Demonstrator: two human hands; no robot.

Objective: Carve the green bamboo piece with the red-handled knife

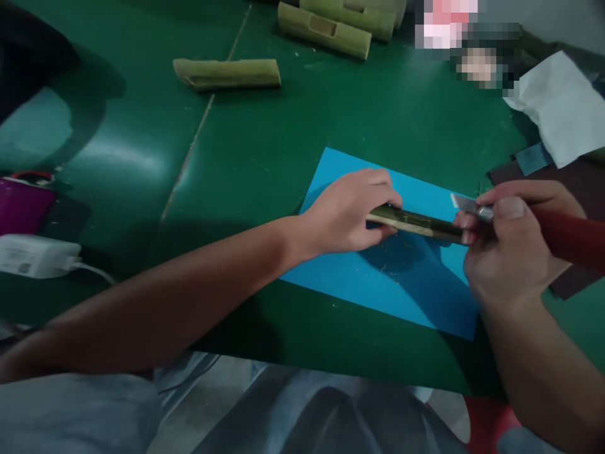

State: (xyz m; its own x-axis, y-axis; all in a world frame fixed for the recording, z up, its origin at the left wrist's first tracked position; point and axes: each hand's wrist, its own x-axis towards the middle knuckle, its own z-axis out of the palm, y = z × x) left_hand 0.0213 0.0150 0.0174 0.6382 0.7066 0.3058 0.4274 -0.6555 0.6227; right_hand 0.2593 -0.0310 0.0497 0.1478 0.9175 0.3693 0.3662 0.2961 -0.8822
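A narrow piece of bamboo (416,223), dark green on top with a pale cut side, is held just above a blue sheet (331,167). My left hand (352,211) is closed around its left end, the thumb below and the fingers over the top. At the other end, my right hand (515,246) is closed on a carving knife (467,205) with a red handle and a short slanted blade. The blade points left and sits above the bamboo, seemingly apart from it. Some right fingers reach the bamboo's right end. Small shavings lie on the sheet.
On the green table (265,139), a bamboo length (236,74) lies at the back, near several notched bamboo pieces (350,43). White paper (562,107) and a dark brown sheet (579,183) lie right. A white charger (38,255) and purple object (26,205) are left.
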